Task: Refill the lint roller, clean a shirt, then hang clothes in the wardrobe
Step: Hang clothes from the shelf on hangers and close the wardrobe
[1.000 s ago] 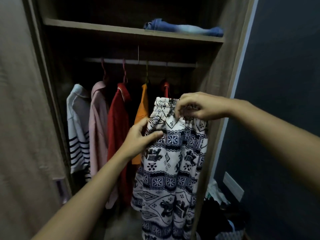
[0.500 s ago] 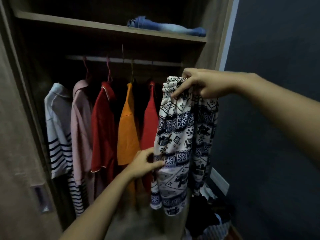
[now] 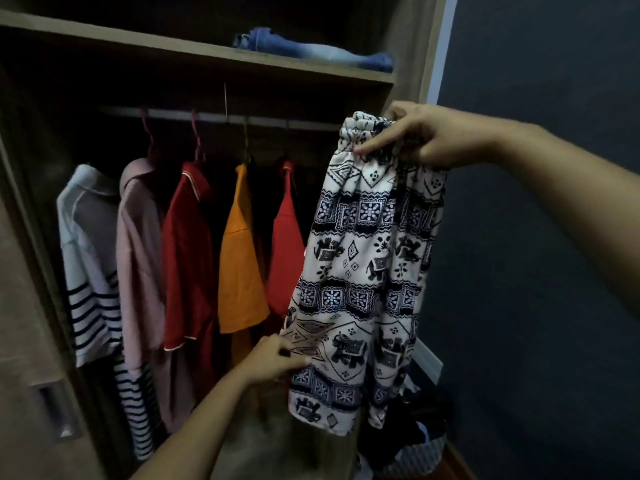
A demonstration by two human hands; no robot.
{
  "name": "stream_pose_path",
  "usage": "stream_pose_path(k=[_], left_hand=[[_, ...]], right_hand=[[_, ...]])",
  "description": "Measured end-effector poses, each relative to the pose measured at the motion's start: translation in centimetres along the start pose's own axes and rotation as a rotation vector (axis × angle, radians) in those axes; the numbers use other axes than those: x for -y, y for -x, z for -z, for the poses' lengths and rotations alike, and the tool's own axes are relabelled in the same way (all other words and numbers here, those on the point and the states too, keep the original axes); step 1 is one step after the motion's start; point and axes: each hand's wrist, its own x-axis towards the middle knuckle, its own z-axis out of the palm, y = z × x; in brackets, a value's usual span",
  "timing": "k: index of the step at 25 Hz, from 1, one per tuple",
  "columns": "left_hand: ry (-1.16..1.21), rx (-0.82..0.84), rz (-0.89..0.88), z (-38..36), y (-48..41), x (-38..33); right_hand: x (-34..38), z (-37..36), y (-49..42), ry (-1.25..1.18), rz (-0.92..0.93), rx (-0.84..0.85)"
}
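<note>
Head view puts your right hand [image 3: 433,136] high at the right side of the open brown wooden wardrobe [image 3: 405,39]. Its grip is closed in a pinch on the gathered elastic waistband of the white-and-navy elephant-print soft trousers [image 3: 360,271]. They hang full length in front of the wardrobe's right wall, just right of the far-right red shirt [image 3: 285,244], with their top about level with the pale metal rail [image 3: 214,116]. Your left hand [image 3: 273,358] is low down, its grip nipped on the trousers' left edge with the thumb on the near face. Expect this cloth to be light and limp: it will sag, swing and bunch wherever it is unsupported, and thin fabric like this may slide off a smooth bar. The elastic band looks like the firmest part, so take hold there, ideally with both hands spread along it rather than by the loose leg. Whether a hanger sits inside the waistband cannot be told from here. The likeliest free spot on the rail is at its right end, beyond the orange shirt [image 3: 240,258].
</note>
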Motion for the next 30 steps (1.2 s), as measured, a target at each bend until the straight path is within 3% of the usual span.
stream_pose_path(k=[5,10,14,18,22,26,30], left_hand=[[0.195,-0.165,-0.059,2.1,1.4,3.1],[0.038,-0.469,-0.161,4.4,2.3,3.0],[-0.082,-0.433,-0.236,6.3,3.6,2.7],[-0.103,-0.494,-0.283,6.1,6.0,2.8],[-0.390,-0.349,-0.457,6.3,8.5,2.8],[-0.511,-0.421,-0.426,9.4,7.9,1.8],[-0.459,-0.426,-0.366,12.8,7.1,1.4]], right_hand=[[-4.2,-0.1,2.4,-0.043,-0.173,0.036],[-7.9,-1.8,4.8,-0.196,-0.324,0.037],[-9.1,-4.1,5.9,-0.260,-0.362,-0.074],[-9.4,-7.4,6.7,-0.548,-0.383,-0.289],[-11.2,-10.1,7.1,-0.530,-0.413,-0.391],[-11.8,-11.3,6.4,-0.483,-0.382,-0.390],[-12.0,-11.1,6.1,-0.530,-0.426,-0.439]])
